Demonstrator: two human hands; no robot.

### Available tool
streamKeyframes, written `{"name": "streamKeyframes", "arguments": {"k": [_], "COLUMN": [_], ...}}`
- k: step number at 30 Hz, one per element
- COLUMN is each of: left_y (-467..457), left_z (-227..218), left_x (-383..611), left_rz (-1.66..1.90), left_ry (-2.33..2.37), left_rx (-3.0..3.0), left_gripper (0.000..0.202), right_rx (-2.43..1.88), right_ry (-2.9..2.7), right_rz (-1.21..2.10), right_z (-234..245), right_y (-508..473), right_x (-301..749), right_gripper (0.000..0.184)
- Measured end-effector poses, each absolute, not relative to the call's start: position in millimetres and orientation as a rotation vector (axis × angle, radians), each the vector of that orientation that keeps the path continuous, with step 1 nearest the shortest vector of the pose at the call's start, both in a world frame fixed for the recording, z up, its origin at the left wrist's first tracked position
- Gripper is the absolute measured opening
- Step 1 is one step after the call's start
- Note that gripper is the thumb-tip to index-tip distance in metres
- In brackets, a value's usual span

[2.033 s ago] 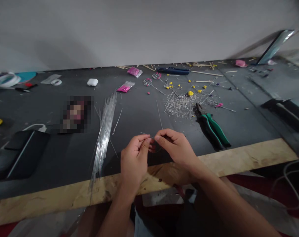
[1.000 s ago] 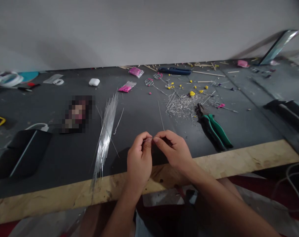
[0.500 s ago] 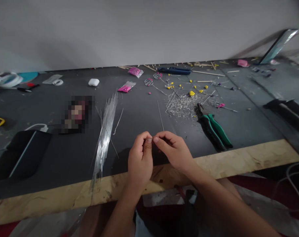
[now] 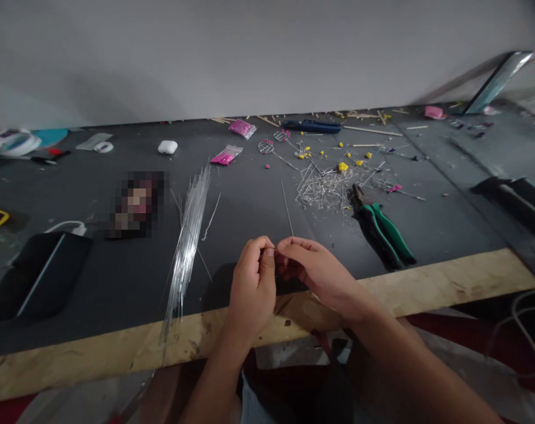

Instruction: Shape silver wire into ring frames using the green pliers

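Note:
Both of my hands meet above the dark tabletop near its wooden front edge. My left hand (image 4: 255, 282) is closed, thumb pressed against the curled forefinger. My right hand (image 4: 315, 268) pinches with thumb and forefinger right beside the left fingertips. Between them is a thin wire, mostly hidden by the fingers. A single straight wire (image 4: 287, 206) lies just beyond the hands. To the left is a bundle of straight silver wires (image 4: 188, 235), with a short twisted wire (image 4: 211, 217) beside it. Green-and-black pliers (image 4: 382, 232) lie to the right.
Beyond the pliers lies a heap of wire offcuts (image 4: 322, 185) with yellow bits around it. Pink packets (image 4: 226, 155), a dark blue cutter (image 4: 312, 126) and a white earbud case (image 4: 167, 146) are farther back. A black device (image 4: 37, 274) is at left; black-handled tool (image 4: 514, 200) at right.
My right hand has rolled slightly, its thumb now drawn up along the forefinger and its lower fingers showing more. My left hand has shifted slightly right. Items on the table look the same.

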State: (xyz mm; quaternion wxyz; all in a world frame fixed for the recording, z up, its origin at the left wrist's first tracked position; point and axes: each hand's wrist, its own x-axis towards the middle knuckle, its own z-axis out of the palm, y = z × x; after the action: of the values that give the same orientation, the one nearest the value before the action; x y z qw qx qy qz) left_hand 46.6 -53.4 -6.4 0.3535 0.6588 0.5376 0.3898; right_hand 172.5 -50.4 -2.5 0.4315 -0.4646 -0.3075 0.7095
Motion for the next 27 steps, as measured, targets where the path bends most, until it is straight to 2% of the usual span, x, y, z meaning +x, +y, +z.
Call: {"name": "streamKeyframes", "arguments": {"k": [10,16,27], "left_y": [-53,-54,-54], "left_z": [-5,-2,-8], "left_x": [46,43,48], "left_rz": [1.04,1.031,1.185], "left_ry": [1.261,1.194,1.316], "left_rx": [1.811,1.885,1.718], "left_gripper": [0.012,0.014,0.011], "right_rx": [-1.016,-0.943,-1.118], "right_ry": [-0.626,-0.57,-0.868], "right_rz": [1.926,2.051,1.637], "right_z": [-3,-5,2], "right_y": [-50,-48,-53], "right_x": [181,183,173], "right_gripper": [0.006,0.013,0.011]}}
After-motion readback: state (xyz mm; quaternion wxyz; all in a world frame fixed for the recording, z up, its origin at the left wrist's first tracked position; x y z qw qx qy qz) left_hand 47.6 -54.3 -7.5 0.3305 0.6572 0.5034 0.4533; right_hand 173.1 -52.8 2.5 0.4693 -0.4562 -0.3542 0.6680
